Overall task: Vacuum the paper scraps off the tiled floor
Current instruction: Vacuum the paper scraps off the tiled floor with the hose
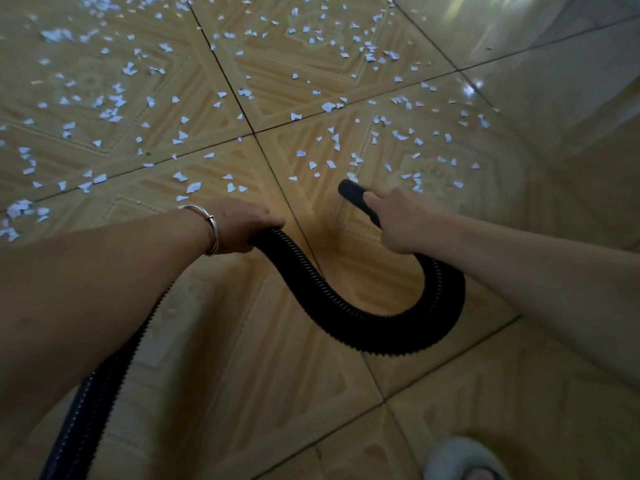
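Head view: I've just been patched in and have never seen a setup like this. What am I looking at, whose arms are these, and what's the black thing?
There is one picture, taken by a wide-angle camera worn on a person's head, looking forward and down. There is no machine: the two bare arms are the person's own. The left hand, with a metal bracelet on its wrist, grips a black ribbed vacuum hose. The hose sags in a loop to the right hand, which grips the smooth black nozzle at its end. The nozzle points towards white paper scraps scattered over the tiled floor ahead. A pale slipper shows at the bottom edge.
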Demonstrator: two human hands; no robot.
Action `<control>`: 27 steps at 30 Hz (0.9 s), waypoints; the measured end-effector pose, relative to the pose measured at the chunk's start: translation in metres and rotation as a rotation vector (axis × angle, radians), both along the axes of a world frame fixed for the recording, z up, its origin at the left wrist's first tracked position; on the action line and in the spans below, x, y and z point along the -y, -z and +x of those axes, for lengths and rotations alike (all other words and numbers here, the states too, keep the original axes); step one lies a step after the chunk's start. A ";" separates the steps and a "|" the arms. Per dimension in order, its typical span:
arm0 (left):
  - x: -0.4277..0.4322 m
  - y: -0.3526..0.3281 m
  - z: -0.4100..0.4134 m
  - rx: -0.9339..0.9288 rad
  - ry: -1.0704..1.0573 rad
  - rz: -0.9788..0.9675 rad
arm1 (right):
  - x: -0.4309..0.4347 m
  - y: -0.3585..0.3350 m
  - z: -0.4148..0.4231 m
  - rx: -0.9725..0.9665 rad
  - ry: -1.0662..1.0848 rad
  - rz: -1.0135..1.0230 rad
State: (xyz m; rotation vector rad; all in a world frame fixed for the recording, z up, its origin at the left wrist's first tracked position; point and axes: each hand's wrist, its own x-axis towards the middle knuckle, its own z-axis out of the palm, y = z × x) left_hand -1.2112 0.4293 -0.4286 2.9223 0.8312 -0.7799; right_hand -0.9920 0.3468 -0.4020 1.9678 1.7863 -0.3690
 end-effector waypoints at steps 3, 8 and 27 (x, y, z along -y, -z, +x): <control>0.001 -0.007 0.024 -0.094 -0.037 0.029 | -0.020 0.005 0.027 -0.024 -0.033 0.025; 0.017 -0.016 0.040 -0.217 -0.076 -0.002 | -0.022 0.002 0.024 -0.096 -0.209 0.037; 0.003 -0.006 0.077 -0.026 -0.049 -0.100 | -0.035 -0.010 0.066 -0.015 -0.116 0.032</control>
